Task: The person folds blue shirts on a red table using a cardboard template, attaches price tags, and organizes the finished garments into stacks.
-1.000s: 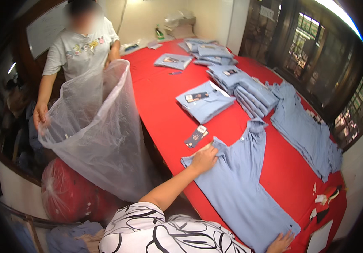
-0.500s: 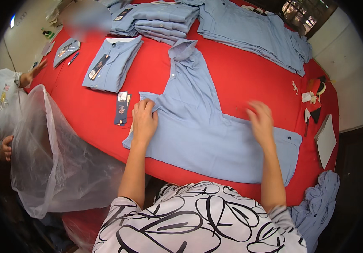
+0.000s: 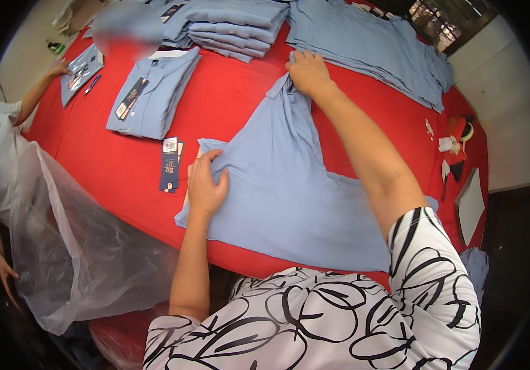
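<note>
nearest us on the red table (image 3: 92,154) lies the light blue shirt (image 3: 289,197); our left hand (image 3: 206,185) presses its sleeve edge, fingers together. farther off, our right hand (image 3: 308,73) pinches the collar. we judge we're smoothing before folding; next, tuck the sleeve inward.

shirt (image 3: 289,191) lies flat on the table (image 3: 234,98), collar end far, hem near the person. left hand (image 3: 206,185) on its left sleeve, right hand (image 3: 308,71) on the collar. hang tags (image 3: 169,163) on the table just left of the left hand. folded shirt (image 3: 154,92) behind the tags. stack of folded shirts (image 3: 234,24) behind that. unfolded pile (image 3: 370,43) far right. plastic bag (image 3: 74,246) off the table's left edge, beside another person's arm (image 3: 40,92).
</note>
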